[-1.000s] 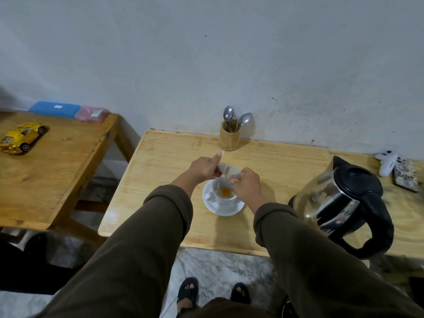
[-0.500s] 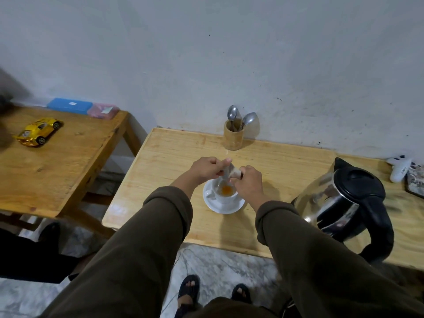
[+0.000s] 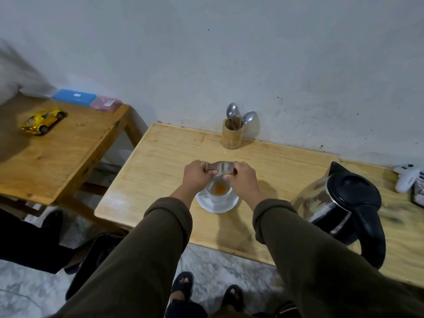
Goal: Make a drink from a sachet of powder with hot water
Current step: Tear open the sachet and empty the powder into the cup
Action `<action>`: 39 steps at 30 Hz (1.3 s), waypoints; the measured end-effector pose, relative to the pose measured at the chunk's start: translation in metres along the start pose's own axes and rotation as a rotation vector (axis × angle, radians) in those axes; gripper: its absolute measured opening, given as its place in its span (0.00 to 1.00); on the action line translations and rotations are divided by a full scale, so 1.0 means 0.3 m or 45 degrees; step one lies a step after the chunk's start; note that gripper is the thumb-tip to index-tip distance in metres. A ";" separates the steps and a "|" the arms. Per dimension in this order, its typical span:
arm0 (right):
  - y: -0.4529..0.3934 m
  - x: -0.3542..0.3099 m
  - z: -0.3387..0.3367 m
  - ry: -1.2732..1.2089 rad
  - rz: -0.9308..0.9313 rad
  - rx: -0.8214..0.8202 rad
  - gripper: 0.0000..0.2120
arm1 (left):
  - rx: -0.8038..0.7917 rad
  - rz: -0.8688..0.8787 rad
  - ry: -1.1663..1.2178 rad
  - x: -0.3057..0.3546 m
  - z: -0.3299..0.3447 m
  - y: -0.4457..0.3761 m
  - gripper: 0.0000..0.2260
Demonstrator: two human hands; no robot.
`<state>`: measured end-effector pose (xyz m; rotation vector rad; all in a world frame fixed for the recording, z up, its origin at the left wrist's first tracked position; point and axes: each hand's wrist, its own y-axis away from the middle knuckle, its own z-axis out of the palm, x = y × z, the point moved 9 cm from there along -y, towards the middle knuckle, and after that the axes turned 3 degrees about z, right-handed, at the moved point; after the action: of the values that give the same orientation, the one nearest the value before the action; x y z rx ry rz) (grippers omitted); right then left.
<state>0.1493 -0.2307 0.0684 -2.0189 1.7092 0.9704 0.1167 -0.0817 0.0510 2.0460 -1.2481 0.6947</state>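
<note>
head view: both hands pinch a small silvery foil sachet [image 3: 220, 168] stretched flat between them, just above the far rim of a white ceramic cup [image 3: 219, 189]. the left hand [image 3: 197, 175] grips the sachet's left end, the right hand [image 3: 243, 179] its right end, fingers closed on the foil. the sachet looks creased and shiny; whether it is torn open is hard to tell. orange powder lies in the cup's bottom. the cup stands on a white round saucer [image 3: 218, 203] on the light wooden table [image 3: 160, 161]. a glass kettle with black lid and handle [image 3: 344, 207] stands to the right, a bamboo holder with two metal spoons [image 3: 232, 134] at the far edge.
</note>
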 end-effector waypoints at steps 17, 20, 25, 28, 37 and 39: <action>0.007 0.014 -0.005 0.029 0.054 0.022 0.06 | -0.005 -0.034 0.166 -0.028 0.002 0.046 0.14; 0.020 0.003 -0.020 0.006 0.064 0.085 0.05 | -0.052 0.057 0.155 -0.028 -0.021 0.039 0.10; 0.076 -0.041 -0.030 -0.069 0.083 0.231 0.03 | -0.260 -0.204 0.495 -0.107 -0.039 0.036 0.16; 0.113 -0.088 -0.007 -0.124 0.078 0.293 0.06 | -0.426 -0.427 0.854 -0.141 -0.037 0.061 0.19; 0.172 -0.198 0.167 0.051 0.063 0.298 0.11 | -0.321 -0.198 0.755 -0.298 -0.187 0.038 0.11; 0.191 -0.222 0.224 0.111 0.027 0.235 0.12 | -0.261 -0.150 0.601 -0.354 -0.206 0.029 0.11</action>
<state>0.0718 -0.1521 0.0753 -1.9526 1.7967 0.7109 0.0585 0.0218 0.0182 1.6475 -0.8787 0.8897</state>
